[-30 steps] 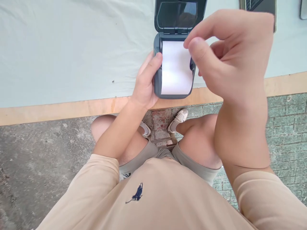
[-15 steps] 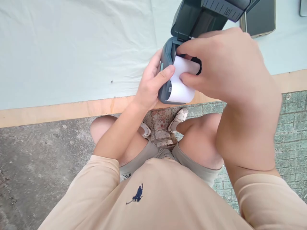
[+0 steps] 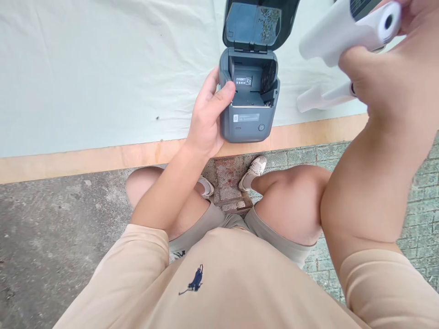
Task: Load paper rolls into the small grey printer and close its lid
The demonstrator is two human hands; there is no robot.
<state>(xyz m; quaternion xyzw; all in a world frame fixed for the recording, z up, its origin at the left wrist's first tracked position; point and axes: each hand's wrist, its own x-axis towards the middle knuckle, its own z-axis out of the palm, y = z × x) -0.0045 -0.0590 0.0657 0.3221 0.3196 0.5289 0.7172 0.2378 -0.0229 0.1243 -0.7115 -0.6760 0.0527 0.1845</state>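
A dark grey portable label printer (image 3: 252, 130) is tilted up above the table's front edge. My left hand (image 3: 211, 112) grips its left side, thumb on the rim of the paper bay. Its lid (image 3: 262, 25) stands swung up and back, and the bay (image 3: 252, 93) is bare, with a small white printed marking inside. Off to the right, my right hand (image 3: 394, 77) holds a white paper roll (image 3: 372, 29) whose dark core hole faces right; a loose flap of paper (image 3: 320, 43) trails to the left. Some fingers are cut off or hidden by the roll.
A white cloth (image 3: 103, 77) covers the table, with a bare wooden front edge (image 3: 137, 155). Another white roll-like shape (image 3: 320, 98) is on the right, partly behind my wrist. A dark device (image 3: 365, 7) shows behind the paper. My knees are below the edge.
The paper roll has come out of the printer, carried up and right by my right hand. My left hand still holds the printer, now turned more upright with its bay in sight.
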